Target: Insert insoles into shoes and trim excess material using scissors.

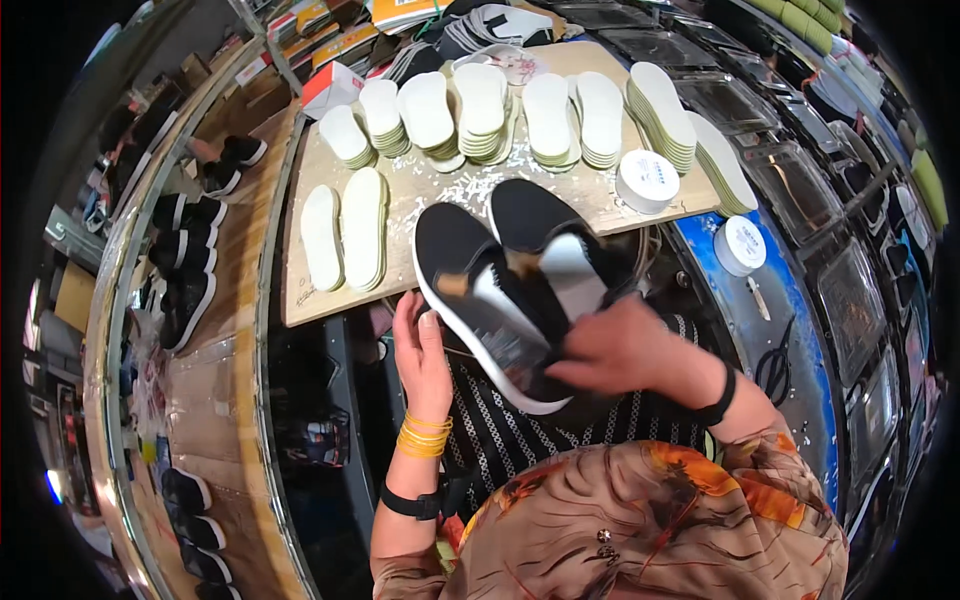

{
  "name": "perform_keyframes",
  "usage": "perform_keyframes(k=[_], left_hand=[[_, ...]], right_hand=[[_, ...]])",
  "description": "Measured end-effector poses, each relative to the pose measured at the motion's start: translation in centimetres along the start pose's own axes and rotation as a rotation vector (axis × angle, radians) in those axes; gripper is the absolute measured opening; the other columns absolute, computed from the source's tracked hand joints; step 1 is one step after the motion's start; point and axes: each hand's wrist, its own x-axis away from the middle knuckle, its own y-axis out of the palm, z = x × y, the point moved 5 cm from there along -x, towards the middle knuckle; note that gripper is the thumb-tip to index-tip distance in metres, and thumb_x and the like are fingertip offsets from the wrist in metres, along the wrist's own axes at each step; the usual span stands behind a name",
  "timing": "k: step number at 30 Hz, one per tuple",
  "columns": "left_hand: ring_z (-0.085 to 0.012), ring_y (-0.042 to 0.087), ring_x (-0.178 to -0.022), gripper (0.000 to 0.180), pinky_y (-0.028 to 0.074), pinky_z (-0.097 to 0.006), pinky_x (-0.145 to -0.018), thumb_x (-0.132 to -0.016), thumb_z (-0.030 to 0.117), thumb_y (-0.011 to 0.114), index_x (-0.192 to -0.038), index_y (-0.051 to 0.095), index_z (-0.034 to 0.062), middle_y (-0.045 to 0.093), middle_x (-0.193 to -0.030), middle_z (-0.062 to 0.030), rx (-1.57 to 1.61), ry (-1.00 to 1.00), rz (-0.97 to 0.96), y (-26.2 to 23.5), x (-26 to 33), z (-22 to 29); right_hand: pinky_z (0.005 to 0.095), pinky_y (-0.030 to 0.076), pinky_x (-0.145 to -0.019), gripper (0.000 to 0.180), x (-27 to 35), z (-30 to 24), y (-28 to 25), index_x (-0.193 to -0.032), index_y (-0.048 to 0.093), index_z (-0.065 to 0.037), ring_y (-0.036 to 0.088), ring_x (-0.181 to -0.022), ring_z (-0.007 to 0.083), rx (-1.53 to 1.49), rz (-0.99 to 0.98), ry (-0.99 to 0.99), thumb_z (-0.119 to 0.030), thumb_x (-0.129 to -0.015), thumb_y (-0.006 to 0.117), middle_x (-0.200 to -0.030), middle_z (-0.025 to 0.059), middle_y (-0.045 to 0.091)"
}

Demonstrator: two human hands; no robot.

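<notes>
A pair of black slip-on shoes with white soles lies side by side before me, toes over the near edge of the board. My left hand [422, 355] is beside the outer sole of the left shoe [455, 245], its fingers stretched up and apart. My right hand [622, 348], blurred by motion, is closed at the heel end of the right shoe [532, 212], fingers curled toward the opening. Pale patches and tan spots show at both openings. Exactly where the right fingertips grip is smeared.
Stacks of cream insoles [425, 112] line the wooden board [450, 190], with white scraps scattered about. A round white tub [648, 182] stands at its right; another tub [740, 246] sits on the blue surface [800, 350]. Black shoes [188, 290] fill the rack at left.
</notes>
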Motion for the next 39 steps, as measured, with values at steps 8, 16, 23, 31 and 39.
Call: perform_keyframes(k=[8,16,23,31,39], left_hand=[[-0.0343,0.036,-0.12,0.061,0.028,-0.037,-0.101,-0.079,0.022,0.063,-0.128,0.035,-0.002,0.035,-0.128,-0.0227,-0.482,-0.013,-0.244,0.9,-1.0,-6.1],[-0.0216,0.043,-0.114,0.048,0.037,-0.033,-0.094,-0.082,0.01,0.059,-0.126,0.042,0.0033,0.043,-0.125,-0.0113,-0.441,-0.013,-0.535,1.7,-6.4,1.0],[-0.0113,0.056,-0.081,0.037,0.046,-0.023,-0.071,-0.084,0.012,0.059,-0.117,0.049,-0.003,0.058,-0.098,-0.0067,-0.471,-0.054,-0.922,16.7,-13.4,7.5],[-0.0312,0.054,-0.1,0.061,0.043,-0.036,-0.086,-0.073,0.045,0.067,-0.108,0.055,-0.0023,0.056,-0.106,-0.0213,-0.795,0.712,-1.12,42.9,-14.4,8.1],[-0.031,0.057,-0.094,0.062,0.045,-0.039,-0.083,-0.064,0.055,0.069,-0.094,0.06,0.0017,0.058,-0.1,-0.0178,-1.205,0.643,-1.054,47.0,-17.4,5.4]], right_hand=[[0.0416,0.048,-0.069,0.042,-0.5,0.3,6.2,-0.109,0.048,-0.003,0.06,-0.077,0.0349,-0.301,-0.582,0.24,-0.028,-0.077,0.061,-0.083,0.0164,0.061],[0.0366,0.048,-0.07,0.037,3.3,17.0,-3.7,-0.107,0.056,-0.005,0.061,-0.078,0.0297,-0.268,-0.224,0.744,-0.021,-0.074,0.063,-0.096,0.0135,0.061],[0.0369,0.044,-0.085,0.042,14.2,31.6,-10.9,-0.108,0.057,-0.008,0.053,-0.1,0.0311,0.342,-0.082,1.062,-0.011,-0.067,0.062,-0.108,0.0127,0.057],[0.0366,0.042,-0.09,0.051,18.6,35.5,-10.6,-0.108,0.058,-0.008,0.049,-0.105,0.0312,0.181,-0.181,0.91,-0.015,-0.06,0.072,-0.115,0.0101,0.052],[0.035,0.041,-0.09,0.04,19.9,36.8,-10.2,-0.105,0.06,-0.004,0.049,-0.109,0.0307,-0.021,-0.241,0.969,-0.003,-0.065,0.059,-0.119,0.0127,0.05]])
